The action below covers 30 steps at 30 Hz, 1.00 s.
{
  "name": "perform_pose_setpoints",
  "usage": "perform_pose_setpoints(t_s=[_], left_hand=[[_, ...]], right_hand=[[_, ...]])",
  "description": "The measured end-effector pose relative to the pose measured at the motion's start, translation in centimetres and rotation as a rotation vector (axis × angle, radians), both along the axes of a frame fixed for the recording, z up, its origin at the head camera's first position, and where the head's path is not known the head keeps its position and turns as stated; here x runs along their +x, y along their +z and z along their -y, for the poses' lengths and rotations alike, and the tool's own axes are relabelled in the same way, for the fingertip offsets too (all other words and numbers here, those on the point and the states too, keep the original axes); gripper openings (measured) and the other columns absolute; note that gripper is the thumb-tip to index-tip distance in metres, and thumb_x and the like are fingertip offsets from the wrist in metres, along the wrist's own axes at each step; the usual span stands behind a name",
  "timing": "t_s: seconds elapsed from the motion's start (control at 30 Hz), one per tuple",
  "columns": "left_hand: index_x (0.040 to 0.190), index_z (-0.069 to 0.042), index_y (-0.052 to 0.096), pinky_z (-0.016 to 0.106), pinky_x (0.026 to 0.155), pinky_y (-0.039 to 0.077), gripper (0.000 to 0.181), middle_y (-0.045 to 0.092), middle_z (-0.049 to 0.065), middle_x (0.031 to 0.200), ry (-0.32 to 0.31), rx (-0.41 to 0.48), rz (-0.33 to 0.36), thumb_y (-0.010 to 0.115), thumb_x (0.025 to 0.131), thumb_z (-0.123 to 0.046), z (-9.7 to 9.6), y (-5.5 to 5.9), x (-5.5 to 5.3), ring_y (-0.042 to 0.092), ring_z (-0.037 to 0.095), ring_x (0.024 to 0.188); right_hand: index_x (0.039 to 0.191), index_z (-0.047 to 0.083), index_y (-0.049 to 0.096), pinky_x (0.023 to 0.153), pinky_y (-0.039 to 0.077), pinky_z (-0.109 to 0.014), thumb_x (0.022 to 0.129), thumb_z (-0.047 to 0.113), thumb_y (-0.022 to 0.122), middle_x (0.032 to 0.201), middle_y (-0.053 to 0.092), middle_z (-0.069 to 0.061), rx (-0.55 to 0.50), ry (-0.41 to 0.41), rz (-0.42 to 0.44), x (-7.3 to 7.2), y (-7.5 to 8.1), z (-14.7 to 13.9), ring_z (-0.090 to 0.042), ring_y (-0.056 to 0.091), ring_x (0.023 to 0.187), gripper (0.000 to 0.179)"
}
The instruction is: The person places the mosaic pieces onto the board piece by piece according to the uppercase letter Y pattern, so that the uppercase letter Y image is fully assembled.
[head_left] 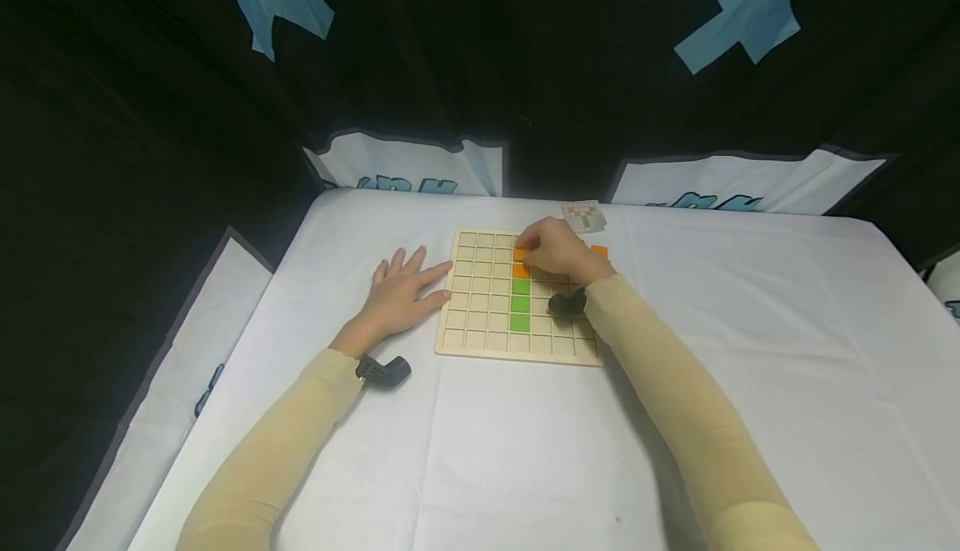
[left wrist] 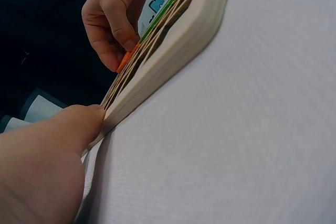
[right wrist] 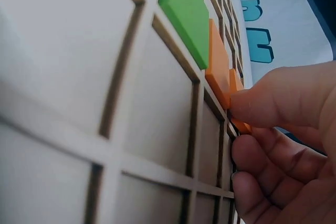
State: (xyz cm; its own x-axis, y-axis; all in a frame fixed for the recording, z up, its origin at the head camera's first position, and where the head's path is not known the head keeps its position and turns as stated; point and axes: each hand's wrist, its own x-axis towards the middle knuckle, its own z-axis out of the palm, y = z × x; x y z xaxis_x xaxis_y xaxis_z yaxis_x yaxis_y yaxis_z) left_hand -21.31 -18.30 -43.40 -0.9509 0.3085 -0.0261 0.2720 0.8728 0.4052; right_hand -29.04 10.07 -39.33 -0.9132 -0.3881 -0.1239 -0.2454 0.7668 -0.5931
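A pale wooden grid board (head_left: 477,301) lies on the white-covered table. Down one of its columns run several green square tiles (head_left: 520,304), with an orange tile (head_left: 520,271) in the cell above them. My right hand (head_left: 558,247) pinches another orange tile (right wrist: 241,125) between thumb and fingers at the top of that column; the fingers partly cover it. Whether that tile sits fully in its cell I cannot tell. Fingers spread, my left hand (head_left: 397,297) rests at the board's left edge, its thumb touching the rim in the left wrist view.
Behind the board's far right lies a small card (head_left: 583,216) printed with a coloured grid pattern. More orange (head_left: 599,251) shows by the board's top right corner, partly behind the right wrist. Black cloth (head_left: 480,59) hangs at the table's back and left.
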Motion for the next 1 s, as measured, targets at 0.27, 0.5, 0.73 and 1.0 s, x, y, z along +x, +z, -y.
perform_pose_setpoints(t_s=[0.27,0.5,0.73,1.0], left_hand=[[0.155,-0.026,0.044,0.068,0.125,0.000,0.061,0.019,0.022,0.169,0.001,-0.001,0.002,0.051,0.101,-0.051,-0.04,0.15,0.02,0.005,0.051,0.157],[0.156,-0.026,0.044,0.068,0.125,0.000,0.061,0.019,0.022,0.169,0.001,0.000,0.006,0.051,0.101,-0.051,-0.05,0.10,0.01,0.005,0.051,0.157],[0.156,-0.026,0.044,0.068,0.125,0.000,0.061,0.019,0.022,0.169,-0.002,0.004,0.006,0.051,0.101,-0.051,-0.05,0.13,0.00,0.005,0.051,0.157],[0.156,-0.026,0.044,0.068,0.125,0.000,0.061,0.019,0.022,0.170,0.000,0.002,0.001,0.052,0.100,-0.052,0.05,0.01,-0.03,0.005,0.051,0.157]], right_hand=[[0.121,0.003,0.074,0.113,0.047,-0.044,0.087,0.001,0.068,0.129,0.072,-0.016,0.001,-0.027,0.011,0.19,0.20,0.18,-0.032,0.061,0.125,0.035],[0.121,0.002,0.074,0.113,0.047,-0.044,0.088,0.002,0.068,0.128,0.072,-0.016,-0.005,-0.035,0.013,0.17,-0.02,0.20,-0.032,0.061,0.126,0.034],[0.117,0.003,0.076,0.113,0.046,-0.044,0.090,0.004,0.064,0.125,0.073,-0.016,-0.012,-0.057,0.018,0.27,0.01,0.28,-0.030,0.061,0.122,0.030],[0.115,0.003,0.076,0.114,0.045,-0.044,0.091,0.004,0.063,0.123,0.074,-0.016,-0.012,-0.059,0.007,0.48,-0.17,0.46,-0.031,0.060,0.124,0.028]])
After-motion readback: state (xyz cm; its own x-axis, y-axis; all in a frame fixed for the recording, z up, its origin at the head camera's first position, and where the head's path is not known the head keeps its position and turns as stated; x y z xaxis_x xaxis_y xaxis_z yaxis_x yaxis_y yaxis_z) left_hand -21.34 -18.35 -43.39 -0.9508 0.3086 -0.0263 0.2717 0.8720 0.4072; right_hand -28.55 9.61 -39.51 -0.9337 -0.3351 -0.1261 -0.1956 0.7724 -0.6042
